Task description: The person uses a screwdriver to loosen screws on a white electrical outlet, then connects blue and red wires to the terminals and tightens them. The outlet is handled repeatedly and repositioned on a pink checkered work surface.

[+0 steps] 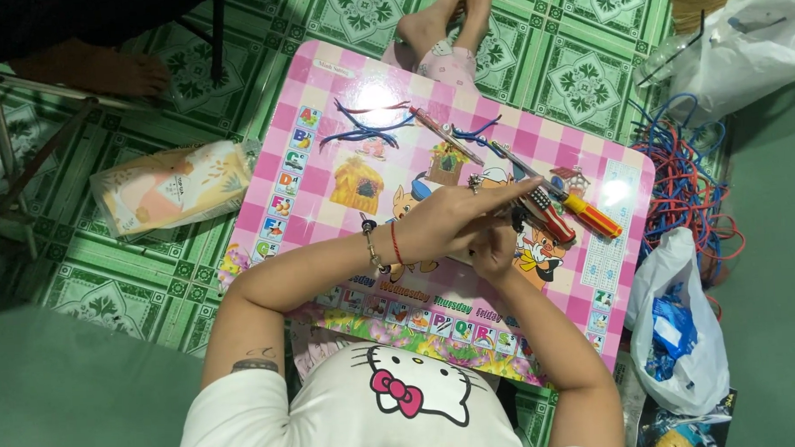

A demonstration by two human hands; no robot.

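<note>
- Left hand (455, 220) laid flat over right hand (495, 251), fingers extended, grasp unclear.
- Right hand curled under, contents hidden.
- Pliers (551, 214) and screwdriver (591, 217) just beside, on pink worktop (325, 155).
- Wires (368, 128) farther up.

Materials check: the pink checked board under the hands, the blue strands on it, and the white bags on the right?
Pink checked board: likely laminated or plastic-faced, glossy; a bright glare patch shows on it.
Blue strands: look like plastic-insulated wire, thin and holding their bends.
White bags: thin plastic film, crinkled and slightly translucent.
The left hand and right hand meet over a red-striped tool, material unclear.
</note>
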